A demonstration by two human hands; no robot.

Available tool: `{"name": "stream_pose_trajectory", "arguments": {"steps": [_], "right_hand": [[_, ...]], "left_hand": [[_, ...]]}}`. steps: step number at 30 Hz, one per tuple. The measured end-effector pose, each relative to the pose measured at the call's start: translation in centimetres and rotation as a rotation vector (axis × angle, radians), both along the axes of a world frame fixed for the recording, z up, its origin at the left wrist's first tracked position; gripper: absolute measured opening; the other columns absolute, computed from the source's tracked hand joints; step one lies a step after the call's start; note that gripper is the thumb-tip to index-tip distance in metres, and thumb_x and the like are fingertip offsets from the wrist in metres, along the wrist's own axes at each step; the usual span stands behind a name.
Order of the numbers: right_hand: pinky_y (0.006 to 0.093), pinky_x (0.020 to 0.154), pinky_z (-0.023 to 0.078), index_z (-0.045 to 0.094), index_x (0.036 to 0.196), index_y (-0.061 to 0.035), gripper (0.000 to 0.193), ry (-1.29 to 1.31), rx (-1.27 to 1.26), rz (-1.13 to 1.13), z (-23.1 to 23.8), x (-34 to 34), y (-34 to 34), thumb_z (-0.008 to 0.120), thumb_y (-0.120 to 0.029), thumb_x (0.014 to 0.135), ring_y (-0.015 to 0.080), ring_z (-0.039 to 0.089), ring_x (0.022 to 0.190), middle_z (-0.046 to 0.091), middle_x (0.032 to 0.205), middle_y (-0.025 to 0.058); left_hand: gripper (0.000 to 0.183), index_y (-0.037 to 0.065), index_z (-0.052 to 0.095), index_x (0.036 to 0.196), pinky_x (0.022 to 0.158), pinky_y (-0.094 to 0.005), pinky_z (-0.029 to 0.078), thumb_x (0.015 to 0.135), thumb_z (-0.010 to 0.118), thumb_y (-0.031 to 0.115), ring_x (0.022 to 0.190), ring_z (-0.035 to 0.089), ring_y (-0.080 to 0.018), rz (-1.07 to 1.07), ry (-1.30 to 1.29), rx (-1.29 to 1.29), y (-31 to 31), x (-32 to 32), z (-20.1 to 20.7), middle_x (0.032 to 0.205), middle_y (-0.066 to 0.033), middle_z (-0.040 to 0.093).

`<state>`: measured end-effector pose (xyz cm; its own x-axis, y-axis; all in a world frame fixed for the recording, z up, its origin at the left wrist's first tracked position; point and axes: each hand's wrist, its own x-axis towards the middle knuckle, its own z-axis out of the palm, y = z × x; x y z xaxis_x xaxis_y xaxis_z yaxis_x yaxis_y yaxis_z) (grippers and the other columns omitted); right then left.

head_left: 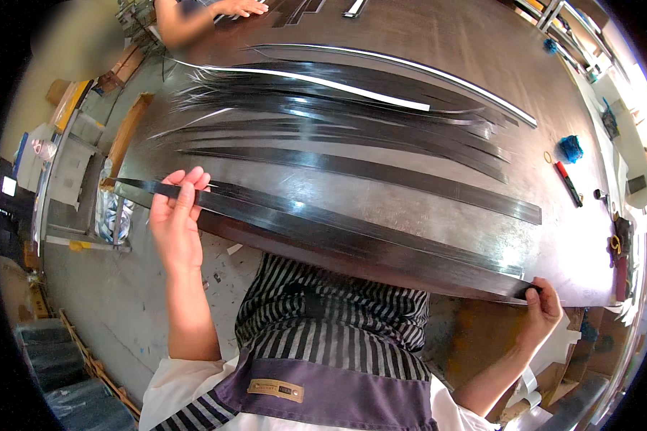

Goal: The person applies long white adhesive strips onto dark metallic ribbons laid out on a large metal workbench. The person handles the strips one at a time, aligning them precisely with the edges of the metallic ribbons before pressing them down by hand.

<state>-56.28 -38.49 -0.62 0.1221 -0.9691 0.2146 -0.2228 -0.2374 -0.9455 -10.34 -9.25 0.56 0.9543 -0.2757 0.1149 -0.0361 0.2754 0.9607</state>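
Long black flat strips [352,233] stretch between my two hands along the near edge of the dark worktop. My left hand [178,219] pinches them near their tapered left end, thumb on the near side. The far right end is gripped by my right hand [544,309], its thumb and fingers closed on it at the table's edge. Just beyond lies a single wide black strip [381,176]. Farther back, a loose bundle of black strips [266,82] fans out at its left end, with a white strip [331,87] lying across it.
A long white-edged strip [424,70] lies behind the bundle. To the right are a blue crumpled ball [571,149], a red-and-black marker [569,184] and yellow-handled scissors [615,246]. Another person's hand [243,7] rests on strips at the far left of the worktop [438,39].
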Motion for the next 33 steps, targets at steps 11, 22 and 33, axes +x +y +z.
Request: {"name": "stream_pose_trajectory", "arguments": {"steps": [11, 22, 33], "right_hand": [[0.0336, 0.091, 0.042, 0.067, 0.093, 0.002, 0.018, 0.384, -0.314, 0.108, -1.6, 3.4, 1.2, 0.07, 0.005, 0.076, 0.0217, 0.053, 0.1, 0.061, 0.099, 0.0068], [0.0272, 0.087, 0.044, 0.068, 0.097, 0.003, 0.01, 0.266, -0.177, -0.06, -1.5, 3.1, 0.4, 0.066, 0.0, 0.088, 0.016, 0.057, 0.096, 0.063, 0.104, 0.0057], [0.0279, 0.076, 0.047, 0.068, 0.097, 0.0034, 0.019, 0.53, -0.188, 0.308, 4.0, 10.1, -6.7, 0.071, -0.008, 0.083, 0.016, 0.06, 0.083, 0.066, 0.09, 0.0082]], "left_hand": [[0.108, -0.001, 0.016, 0.151, 0.116, -0.0527, 0.02, 0.074, 0.085, 0.031, 0.144, 0.019, -0.0432, 0.509, -0.677, 0.912, 1.7, -0.4, -5.4, 0.155, -0.0285, 0.018], [0.048, -0.003, 0.043, 0.134, 0.114, -0.0487, 0.02, 0.09, 0.06, 0.007, 0.138, 0.031, -0.0386, 0.317, -1.032, 0.562, -2.0, -4.1, -1.7, 0.15, -0.0259, 0.032], [0.03, 0.0, 0.053, 0.116, 0.108, -0.0524, 0.03, 0.089, 0.062, 0.009, 0.128, 0.038, -0.0393, 0.065, -1.26, 0.485, -6.4, -6.4, -2.4, 0.138, -0.023, 0.04]]}}
